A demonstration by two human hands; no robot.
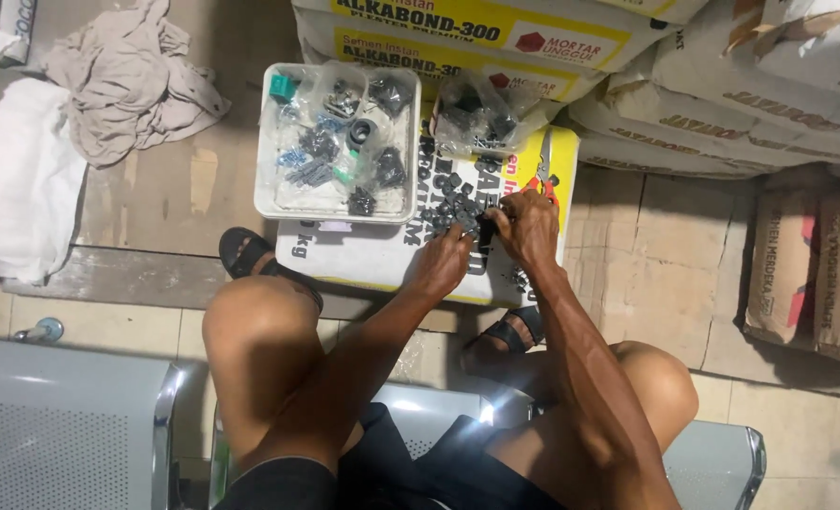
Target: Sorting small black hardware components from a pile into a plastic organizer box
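I sit on a metal bench, leaning over a white and yellow sack [363, 260] lying flat on the floor. A pile of small dark metal parts [453, 200] is spread on the sack. My left hand [445, 262] has its fingers pinched in the near edge of the pile. My right hand [524, 225] sits just to its right, fingers closed on small dark parts; both hands meet at the same spot. What exactly each hand pinches is too small to tell.
A white plastic tray [267, 142] holding several clear bags of small hardware rests on the sack's far left. A clear bag of dark parts [481, 118] and red-handled pliers [544, 181] lie beyond my hands. Stacked sacks [722, 104] fill the right; crumpled cloth [122, 80] lies far left.
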